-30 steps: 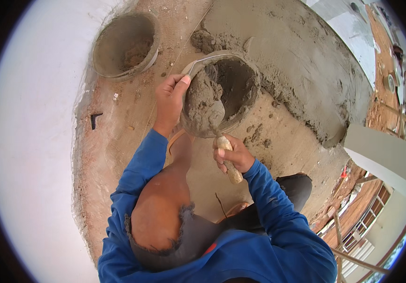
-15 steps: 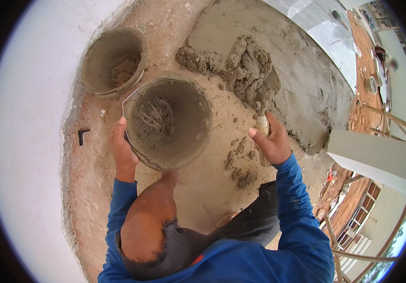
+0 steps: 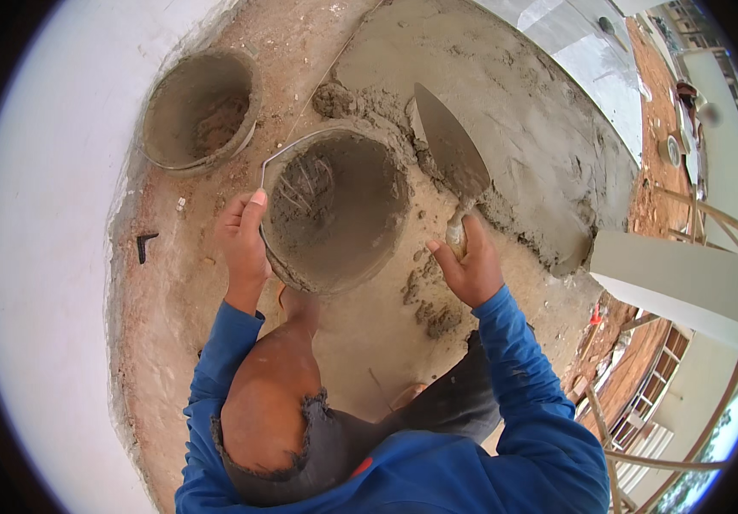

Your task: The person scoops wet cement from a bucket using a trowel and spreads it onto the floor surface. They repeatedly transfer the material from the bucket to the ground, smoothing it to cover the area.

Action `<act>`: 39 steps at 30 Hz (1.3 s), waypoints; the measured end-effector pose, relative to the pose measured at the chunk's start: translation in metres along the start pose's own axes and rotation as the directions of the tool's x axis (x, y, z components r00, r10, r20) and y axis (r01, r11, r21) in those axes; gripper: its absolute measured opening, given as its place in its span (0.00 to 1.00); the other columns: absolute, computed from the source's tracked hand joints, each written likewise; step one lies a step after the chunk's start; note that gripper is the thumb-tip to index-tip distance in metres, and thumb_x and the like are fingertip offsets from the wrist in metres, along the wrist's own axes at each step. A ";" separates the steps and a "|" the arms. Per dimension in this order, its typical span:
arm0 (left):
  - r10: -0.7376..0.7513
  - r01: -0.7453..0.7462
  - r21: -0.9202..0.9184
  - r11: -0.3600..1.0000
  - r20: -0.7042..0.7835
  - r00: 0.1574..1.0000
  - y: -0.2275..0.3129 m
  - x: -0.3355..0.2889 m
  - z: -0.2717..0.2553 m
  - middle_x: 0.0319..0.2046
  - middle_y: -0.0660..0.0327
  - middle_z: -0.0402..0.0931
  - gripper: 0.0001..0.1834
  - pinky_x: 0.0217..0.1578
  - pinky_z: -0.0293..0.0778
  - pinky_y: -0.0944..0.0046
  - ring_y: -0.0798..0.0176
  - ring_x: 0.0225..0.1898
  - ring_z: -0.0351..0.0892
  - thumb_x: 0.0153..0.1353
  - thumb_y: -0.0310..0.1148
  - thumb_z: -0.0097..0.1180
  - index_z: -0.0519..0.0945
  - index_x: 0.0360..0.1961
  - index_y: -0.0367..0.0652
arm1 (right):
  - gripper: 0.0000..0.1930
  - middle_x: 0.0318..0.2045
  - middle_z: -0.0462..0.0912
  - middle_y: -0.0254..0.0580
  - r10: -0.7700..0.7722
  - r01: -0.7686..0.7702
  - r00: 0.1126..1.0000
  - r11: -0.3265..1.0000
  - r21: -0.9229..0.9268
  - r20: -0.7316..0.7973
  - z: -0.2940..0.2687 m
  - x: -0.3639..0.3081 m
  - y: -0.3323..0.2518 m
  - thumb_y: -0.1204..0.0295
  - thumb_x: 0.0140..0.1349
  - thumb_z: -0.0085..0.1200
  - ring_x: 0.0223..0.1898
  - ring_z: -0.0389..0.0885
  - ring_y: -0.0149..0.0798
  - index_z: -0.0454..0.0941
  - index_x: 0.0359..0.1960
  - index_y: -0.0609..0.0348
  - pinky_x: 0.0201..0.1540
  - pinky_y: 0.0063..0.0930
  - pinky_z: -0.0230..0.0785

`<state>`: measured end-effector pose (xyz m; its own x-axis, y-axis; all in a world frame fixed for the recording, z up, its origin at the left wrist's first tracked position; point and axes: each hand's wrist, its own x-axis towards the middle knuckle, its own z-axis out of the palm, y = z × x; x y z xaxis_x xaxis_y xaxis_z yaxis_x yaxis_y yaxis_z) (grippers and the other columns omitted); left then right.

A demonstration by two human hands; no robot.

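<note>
My left hand [image 3: 247,244] grips the left rim of a mortar-coated bucket [image 3: 367,218], thumb by its thin wire handle [image 3: 276,156]. The bucket is tilted with its mouth toward me, and wet mortar residue lines its inside. In my right hand [image 3: 475,267] is the handle of a pointed trowel [image 3: 453,141]. Its blade points away over the wet grey mortar bed [image 3: 549,146], just right of the bucket. Lumps of mortar [image 3: 334,100] lie along the bed's near edge beyond the bucket; part of them is hidden by bucket and blade.
Another mortar-stained bucket [image 3: 202,111] stands at the far left by the white wall [image 3: 43,257]. A small black angled piece [image 3: 145,247] lies on the floor. Mortar crumbs [image 3: 437,317] are scattered before my right hand. A pale pillar [image 3: 677,278] stands at the right.
The bucket has shifted right and slightly away with my left hand. My right hand moved slightly left; the trowel blade, earlier mostly behind mortar, now shows, and the tall mortar heap no longer shows there.
</note>
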<state>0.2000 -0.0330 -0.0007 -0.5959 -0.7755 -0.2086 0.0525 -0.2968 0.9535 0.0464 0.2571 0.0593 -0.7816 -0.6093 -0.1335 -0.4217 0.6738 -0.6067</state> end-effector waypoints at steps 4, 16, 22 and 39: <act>0.015 -0.024 0.047 0.999 0.175 0.984 -0.005 0.016 0.037 0.30 0.71 0.75 0.09 0.37 0.64 0.75 0.78 0.33 0.68 0.65 0.31 0.57 0.81 0.36 0.35 | 0.22 0.27 0.79 0.60 0.056 -0.047 0.962 0.998 -0.042 0.266 -0.009 -0.042 -0.002 0.58 0.59 0.60 0.33 0.81 0.61 0.68 0.41 0.65 0.35 0.48 0.72; -0.080 -0.023 0.196 0.980 0.502 0.861 0.002 0.042 0.049 0.31 0.71 0.74 0.11 0.41 0.64 0.73 0.76 0.35 0.68 0.66 0.32 0.54 0.81 0.39 0.34 | 0.24 0.34 0.81 0.66 -0.077 0.304 0.846 0.883 -0.358 0.527 0.089 0.018 -0.033 0.78 0.54 0.52 0.37 0.84 0.58 0.65 0.51 0.81 0.38 0.42 0.78; -0.076 -0.013 0.203 0.979 0.421 0.904 -0.001 0.043 0.052 0.31 0.71 0.74 0.11 0.41 0.64 0.72 0.75 0.36 0.69 0.66 0.33 0.54 0.81 0.38 0.34 | 0.24 0.36 0.81 0.65 -0.129 0.353 0.863 0.845 -0.401 0.489 0.045 0.038 -0.018 0.81 0.54 0.51 0.36 0.85 0.54 0.64 0.53 0.81 0.36 0.38 0.79; -0.013 -0.110 0.259 0.960 0.433 0.901 0.001 0.045 0.080 0.26 0.73 0.67 0.12 0.31 0.60 0.71 0.77 0.29 0.62 0.67 0.35 0.52 0.79 0.34 0.35 | 0.22 0.32 0.82 0.65 0.048 0.311 0.811 0.809 -0.499 0.584 0.103 0.001 -0.008 0.74 0.58 0.51 0.35 0.85 0.59 0.68 0.51 0.81 0.36 0.45 0.78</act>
<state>0.1086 -0.0238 0.0081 -0.8849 -0.4534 -0.1065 -0.0916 -0.0548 0.9943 0.0962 0.2084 -0.0167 -0.3856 -0.7054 -0.5947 -0.8139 0.5637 -0.1409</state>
